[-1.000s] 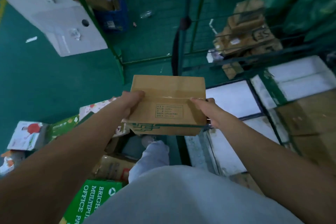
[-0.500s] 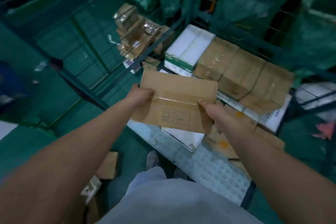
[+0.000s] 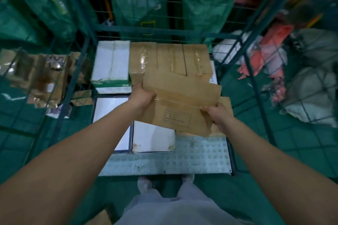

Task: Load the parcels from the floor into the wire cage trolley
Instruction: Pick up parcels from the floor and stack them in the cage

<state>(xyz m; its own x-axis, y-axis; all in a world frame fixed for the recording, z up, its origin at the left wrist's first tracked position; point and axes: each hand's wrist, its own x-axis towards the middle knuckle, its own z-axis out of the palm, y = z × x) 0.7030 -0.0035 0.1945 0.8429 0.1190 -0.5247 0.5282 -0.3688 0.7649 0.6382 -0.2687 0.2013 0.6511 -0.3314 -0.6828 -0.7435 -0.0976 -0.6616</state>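
The left hand (image 3: 141, 95) grips the left end of a brown box (image 3: 180, 102), fingers curled round its edge; the right hand (image 3: 217, 115) pinches the right end likewise, holding the box above the trolley (image 3: 164, 162) floor. To seat it well, I would level the tilted box, then lower it into the open spot at the front right, flush beside its neighbours. Loaded inside: about four white boxes (image 3: 111, 60) and three taped brown boxes (image 3: 170, 56) along the back.
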